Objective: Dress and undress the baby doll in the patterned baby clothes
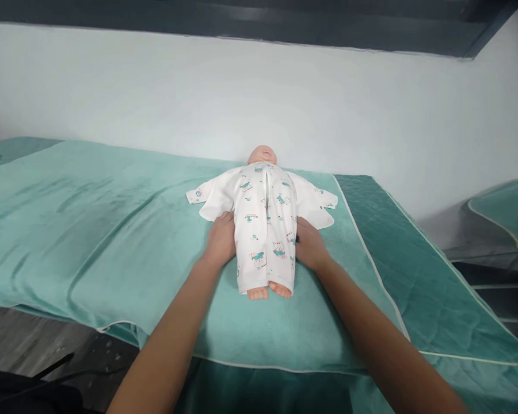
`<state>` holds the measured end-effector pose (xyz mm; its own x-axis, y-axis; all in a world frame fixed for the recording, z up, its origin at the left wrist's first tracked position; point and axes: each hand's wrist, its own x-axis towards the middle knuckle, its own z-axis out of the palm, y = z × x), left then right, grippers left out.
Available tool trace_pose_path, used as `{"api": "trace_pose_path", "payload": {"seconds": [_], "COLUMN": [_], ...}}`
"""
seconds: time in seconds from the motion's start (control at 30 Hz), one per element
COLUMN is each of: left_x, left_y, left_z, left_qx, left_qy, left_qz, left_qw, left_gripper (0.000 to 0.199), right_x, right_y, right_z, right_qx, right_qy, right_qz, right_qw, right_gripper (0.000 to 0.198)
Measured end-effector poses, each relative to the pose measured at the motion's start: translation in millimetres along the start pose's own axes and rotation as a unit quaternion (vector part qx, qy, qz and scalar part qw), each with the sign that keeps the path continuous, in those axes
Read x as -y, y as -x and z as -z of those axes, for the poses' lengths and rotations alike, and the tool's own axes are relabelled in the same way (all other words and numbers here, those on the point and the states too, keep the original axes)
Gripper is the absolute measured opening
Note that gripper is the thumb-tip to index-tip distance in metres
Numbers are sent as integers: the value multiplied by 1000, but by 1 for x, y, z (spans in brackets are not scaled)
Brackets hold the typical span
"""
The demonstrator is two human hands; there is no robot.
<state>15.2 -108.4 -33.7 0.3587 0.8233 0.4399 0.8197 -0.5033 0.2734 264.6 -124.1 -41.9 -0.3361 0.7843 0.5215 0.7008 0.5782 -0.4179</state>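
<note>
A baby doll (262,154) lies on its back on the green bed cover, head toward the wall and bare feet toward me. It wears a white shirt (311,204) with its sleeves spread out to both sides. White trousers (252,241) with a small animal print cover its body up to near the neck. My left hand (221,238) grips the left edge of the trousers, its fingers curled and partly hidden. On the other edge, my right hand (311,244) holds the trousers, with most fingertips out of sight behind the cloth.
The green cover (112,230) has wrinkles on the left. A darker quilted layer (414,259) shows on the right. Behind the bed rises a white wall (242,98), with a dark frame (242,23) overhead. Another green-covered surface (507,207) stands at far right.
</note>
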Motion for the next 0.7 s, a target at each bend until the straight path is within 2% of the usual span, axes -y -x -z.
{"api": "trace_pose_path", "payload": {"seconds": [0.2,0.37,0.53,0.6,0.7], "left_x": [-4,-4,-3,-2,0], "left_y": [8,10,9,8,6], "left_z": [7,8,7,8,10], "left_qx": [-12,-15,-45,-76,-113], "left_qy": [-14,43,114,134,172], "left_qz": [5,17,129,179,232], "left_qw": [1000,999,984,972,951], "left_gripper": [19,18,21,22,21], "right_x": [5,9,14,14,1], "right_y": [3,7,10,11,11], "right_z": [6,12,16,16,19], "right_qx": [23,54,81,50,-74], "right_qy": [-4,0,-4,-21,-44], "right_qz": [-2,-7,-56,-95,-196], "right_qw": [1000,999,995,994,977], "right_gripper": [14,14,18,21,24]}}
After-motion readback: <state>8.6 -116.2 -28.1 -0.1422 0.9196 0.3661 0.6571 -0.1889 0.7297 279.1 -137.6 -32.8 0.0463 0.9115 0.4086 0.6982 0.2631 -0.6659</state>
